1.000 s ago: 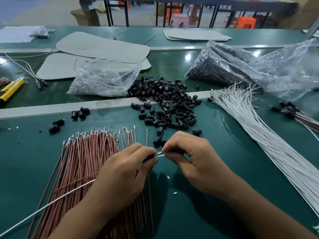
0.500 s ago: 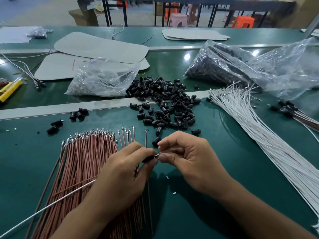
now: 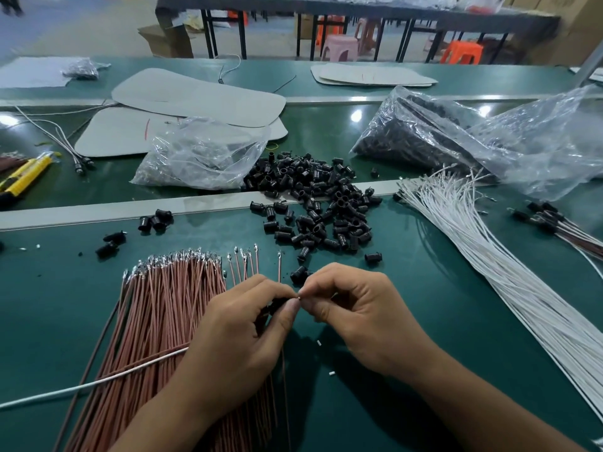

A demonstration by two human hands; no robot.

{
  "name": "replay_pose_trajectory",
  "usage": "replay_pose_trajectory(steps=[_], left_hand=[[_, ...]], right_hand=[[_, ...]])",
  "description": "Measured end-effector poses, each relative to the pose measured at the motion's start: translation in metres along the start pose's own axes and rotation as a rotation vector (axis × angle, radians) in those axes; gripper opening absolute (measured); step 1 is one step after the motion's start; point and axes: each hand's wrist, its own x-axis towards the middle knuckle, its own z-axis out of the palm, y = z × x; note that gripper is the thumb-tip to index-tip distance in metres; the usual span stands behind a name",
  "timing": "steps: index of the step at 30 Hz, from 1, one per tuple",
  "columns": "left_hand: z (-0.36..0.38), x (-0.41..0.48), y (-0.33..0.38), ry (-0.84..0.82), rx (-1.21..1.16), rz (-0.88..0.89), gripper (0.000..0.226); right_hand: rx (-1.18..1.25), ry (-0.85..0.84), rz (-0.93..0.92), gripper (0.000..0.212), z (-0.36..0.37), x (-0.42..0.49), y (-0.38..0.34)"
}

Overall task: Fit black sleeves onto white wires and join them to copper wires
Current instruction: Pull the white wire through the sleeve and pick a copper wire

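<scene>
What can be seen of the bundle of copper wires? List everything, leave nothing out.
The copper wires are a big bundle of thin strands in pinkish-brown insulation, each tipped at the far end with a small silvery terminal. They lie flat on the green table, near left, fanning slightly, with a few lying apart at the right edge. A white wire lies slantwise across them. The left hand and forearm cover their right side; whether they touch the wires cannot be told.

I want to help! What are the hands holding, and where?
Left hand pinches the black sleeve round its body; right hand pinches the metal tip poking out.
</scene>
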Motion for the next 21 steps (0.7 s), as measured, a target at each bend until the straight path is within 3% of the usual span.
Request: replay_pose_trajectory(steps=[3,6,9,15,21], left_hand=[[0.001,0.001,-0.001,0.0,-0.008,-0.016,0.007],[0.005,-0.001,-0.004,-0.022,0.022,-0.048,0.016],[0.009,-0.003,-0.004,-0.053,0.004,-0.084,0.029],[0.012,-0.004,-0.007,-0.071,-0.017,-0.071,0.014],[0.017,-0.005,-0.015,-0.055,-0.052,-0.047,0.016]], right_hand=[[-0.02,-0.128,0.068,0.011,-0.009,0.012,-0.011],[-0.143,-0.138,0.047,0.01,-0.016,0.06,-0.027],[-0.43,-0.138,-0.059,0.013,-0.003,0.139,-0.041],[-0.949,-0.295,-0.066,0.034,0.046,0.28,-0.016],[-1.05,-0.33,-0.148,0.023,0.078,0.309,-0.005]])
